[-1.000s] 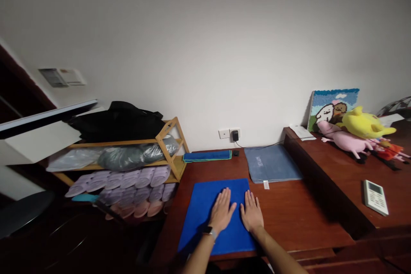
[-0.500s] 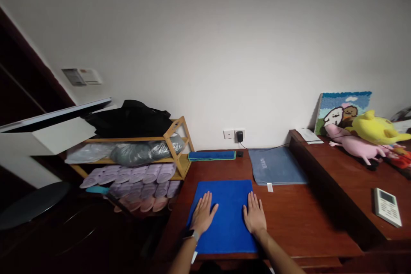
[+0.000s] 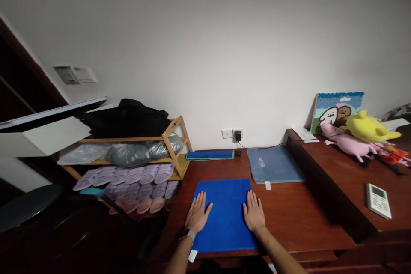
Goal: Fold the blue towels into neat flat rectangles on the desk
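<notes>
so both hands are down flat on the bright blue cloth [image 3: 224,218], which is spread out at the near edge of the tabletop [image 3: 289,214], left hand [image 3: 197,215] on its left side and right hand [image 3: 254,214] over its right edge. grip on each is open, fingers straight and not pinching anything, though the thumb undersides are hard to make out. behind it there's a folded blue towel [image 3: 210,155] near the wall, plus a grey-blue towel [image 3: 274,165] off to the right.
</notes>
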`<state>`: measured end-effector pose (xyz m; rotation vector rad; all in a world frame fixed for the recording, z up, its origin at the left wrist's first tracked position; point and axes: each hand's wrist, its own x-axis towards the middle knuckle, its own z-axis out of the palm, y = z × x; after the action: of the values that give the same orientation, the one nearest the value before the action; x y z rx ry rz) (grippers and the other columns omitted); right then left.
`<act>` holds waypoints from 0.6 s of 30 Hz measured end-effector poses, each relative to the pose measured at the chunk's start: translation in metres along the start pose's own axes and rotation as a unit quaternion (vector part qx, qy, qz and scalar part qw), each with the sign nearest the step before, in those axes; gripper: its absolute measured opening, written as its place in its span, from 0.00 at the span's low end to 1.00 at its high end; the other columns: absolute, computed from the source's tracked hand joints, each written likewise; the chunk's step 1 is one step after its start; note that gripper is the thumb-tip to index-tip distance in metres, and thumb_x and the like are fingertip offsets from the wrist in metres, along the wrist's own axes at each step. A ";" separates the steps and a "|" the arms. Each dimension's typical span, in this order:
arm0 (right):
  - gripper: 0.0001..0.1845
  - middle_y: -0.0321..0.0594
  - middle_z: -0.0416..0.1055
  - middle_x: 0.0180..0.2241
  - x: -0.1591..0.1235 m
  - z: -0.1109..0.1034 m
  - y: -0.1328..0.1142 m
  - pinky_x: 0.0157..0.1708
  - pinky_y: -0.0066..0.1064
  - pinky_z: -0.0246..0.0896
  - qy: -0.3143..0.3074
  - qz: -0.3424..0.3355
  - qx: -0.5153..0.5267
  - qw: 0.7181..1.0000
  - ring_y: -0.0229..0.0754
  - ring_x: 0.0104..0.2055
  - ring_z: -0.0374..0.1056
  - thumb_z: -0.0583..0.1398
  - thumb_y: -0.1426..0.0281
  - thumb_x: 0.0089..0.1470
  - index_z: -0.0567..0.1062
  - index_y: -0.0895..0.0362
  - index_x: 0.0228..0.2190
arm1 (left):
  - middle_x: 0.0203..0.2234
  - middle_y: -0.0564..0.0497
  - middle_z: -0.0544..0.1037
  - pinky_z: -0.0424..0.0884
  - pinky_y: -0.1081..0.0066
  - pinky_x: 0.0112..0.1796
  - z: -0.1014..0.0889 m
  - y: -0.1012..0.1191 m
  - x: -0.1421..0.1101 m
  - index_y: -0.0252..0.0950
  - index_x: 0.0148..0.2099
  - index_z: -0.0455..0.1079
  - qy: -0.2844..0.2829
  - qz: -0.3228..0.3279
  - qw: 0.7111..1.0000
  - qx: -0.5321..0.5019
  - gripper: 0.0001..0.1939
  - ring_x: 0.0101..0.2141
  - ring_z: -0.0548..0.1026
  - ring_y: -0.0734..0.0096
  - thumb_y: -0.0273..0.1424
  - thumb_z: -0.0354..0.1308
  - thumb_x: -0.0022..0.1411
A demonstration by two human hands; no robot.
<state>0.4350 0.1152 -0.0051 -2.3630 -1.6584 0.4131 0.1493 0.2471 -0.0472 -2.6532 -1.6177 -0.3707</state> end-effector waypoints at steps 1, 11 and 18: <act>0.37 0.39 0.33 0.74 -0.002 0.001 0.002 0.73 0.43 0.26 0.003 0.002 0.005 1.000 0.45 0.76 0.31 0.36 0.57 0.69 0.43 0.64 0.71 | 0.72 0.41 0.53 0.52 0.50 0.68 0.000 0.001 0.000 0.33 0.76 0.43 0.001 0.001 1.000 -0.001 0.40 0.71 0.51 0.56 0.53 0.36 0.73; 0.38 0.39 0.34 0.74 -0.016 0.004 0.007 0.73 0.41 0.24 0.012 -0.019 0.013 1.000 0.44 0.76 0.30 0.38 0.55 0.68 0.45 0.64 0.71 | 0.72 0.40 0.55 0.54 0.50 0.68 -0.018 0.019 -0.001 0.32 0.77 0.39 0.039 0.010 0.999 -0.001 0.39 0.71 0.53 0.55 0.50 0.39 0.74; 0.36 0.41 0.34 0.74 -0.015 0.008 0.012 0.73 0.44 0.24 0.008 -0.043 -0.002 0.999 0.47 0.76 0.30 0.40 0.59 0.68 0.46 0.63 0.71 | 0.74 0.46 0.48 0.53 0.55 0.69 -0.006 0.160 -0.010 0.39 0.77 0.32 -0.007 0.197 0.978 -0.066 0.35 0.72 0.49 0.61 0.46 0.37 0.77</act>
<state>0.4382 0.0973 -0.0157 -2.2818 -1.7474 0.3737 0.2842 0.1633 -0.0256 -2.9879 -1.0608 -0.4574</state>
